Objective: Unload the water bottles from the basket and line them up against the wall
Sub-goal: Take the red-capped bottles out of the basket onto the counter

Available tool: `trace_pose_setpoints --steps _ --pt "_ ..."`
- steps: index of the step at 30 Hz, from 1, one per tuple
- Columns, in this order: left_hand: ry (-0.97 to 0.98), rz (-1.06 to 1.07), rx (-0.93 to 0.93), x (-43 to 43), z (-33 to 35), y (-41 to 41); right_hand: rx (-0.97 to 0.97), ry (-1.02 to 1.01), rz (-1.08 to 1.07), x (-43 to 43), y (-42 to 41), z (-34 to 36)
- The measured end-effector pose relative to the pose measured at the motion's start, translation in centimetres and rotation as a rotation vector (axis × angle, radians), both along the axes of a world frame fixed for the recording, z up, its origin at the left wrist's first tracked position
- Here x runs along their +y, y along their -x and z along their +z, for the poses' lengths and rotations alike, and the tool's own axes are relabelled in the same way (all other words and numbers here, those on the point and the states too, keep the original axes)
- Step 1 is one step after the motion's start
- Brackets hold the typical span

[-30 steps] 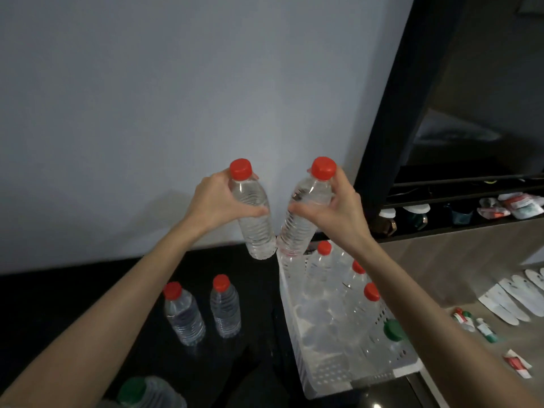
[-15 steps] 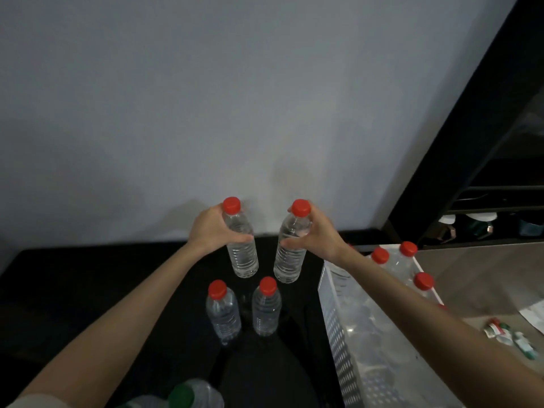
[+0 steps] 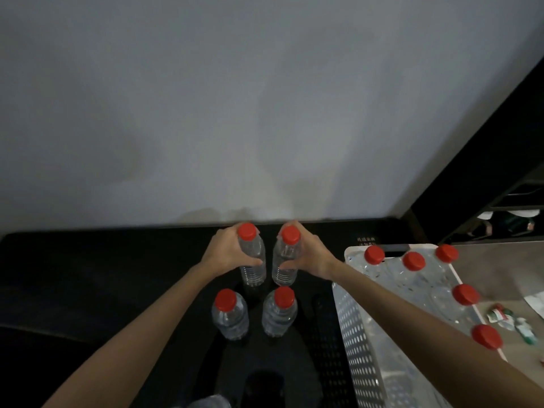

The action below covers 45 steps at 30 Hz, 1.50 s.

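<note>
My left hand (image 3: 226, 254) grips a clear red-capped water bottle (image 3: 253, 269) by its upper body. My right hand (image 3: 309, 257) grips a second one (image 3: 284, 269) right beside it. Both bottles are upright, low over the black surface (image 3: 103, 290), close to the pale wall (image 3: 265, 113). Two more red-capped bottles (image 3: 229, 315) (image 3: 279, 313) stand on the surface just in front of them. The white perforated basket (image 3: 357, 334) at my right holds several more red-capped bottles (image 3: 413, 262).
A dark vertical panel (image 3: 485, 148) rises at the right of the wall, with shelves of small items behind it. Small packets (image 3: 500, 313) lie on a wooden top right of the basket. Another bottle's top (image 3: 209, 403) shows at the bottom edge.
Both hands have carried their bottles from above the basket leftward and down toward the wall, behind the two standing bottles. The view has swung left and down.
</note>
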<state>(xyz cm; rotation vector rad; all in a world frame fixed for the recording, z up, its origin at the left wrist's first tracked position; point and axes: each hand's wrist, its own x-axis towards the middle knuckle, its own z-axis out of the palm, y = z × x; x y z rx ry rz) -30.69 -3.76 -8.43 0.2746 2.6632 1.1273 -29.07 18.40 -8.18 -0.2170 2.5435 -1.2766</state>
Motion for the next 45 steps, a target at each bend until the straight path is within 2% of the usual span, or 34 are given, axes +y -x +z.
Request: trace_pose_setpoints --steps 6,14,17,23,28,33,40,45 --pt "-0.012 -0.116 -0.086 0.8 0.0 -0.1 -0.027 0.056 -0.008 0.1 0.2 -0.3" --pt "-0.204 0.093 -0.144 0.4 1.9 -1.8 -0.018 0.171 -0.072 1.5 -2.2 3.5" --pt "-0.198 0.082 -0.066 0.7 4.3 -2.9 0.027 0.192 -0.088 3.2 -4.0 6.2" --pt "-0.187 0.019 0.253 3.8 10.9 -5.2 0.224 0.168 -0.161 6.9 -8.1 10.0" --pt "-0.296 -0.051 0.289 9.4 13.5 -7.2 0.37 0.109 -0.325 10.4 -10.8 10.1" --pt "-0.348 -0.034 0.231 15.7 10.6 -9.0 0.384 0.059 -0.502 12.9 -12.3 7.4" --pt "-0.509 0.143 -0.03 20.8 4.8 -9.9 0.36 -0.001 -0.604 13.4 -12.5 2.8" --pt "-0.515 0.195 -0.065 22.8 1.8 -9.6 0.304 0.099 -0.696 13.9 -11.5 0.7"
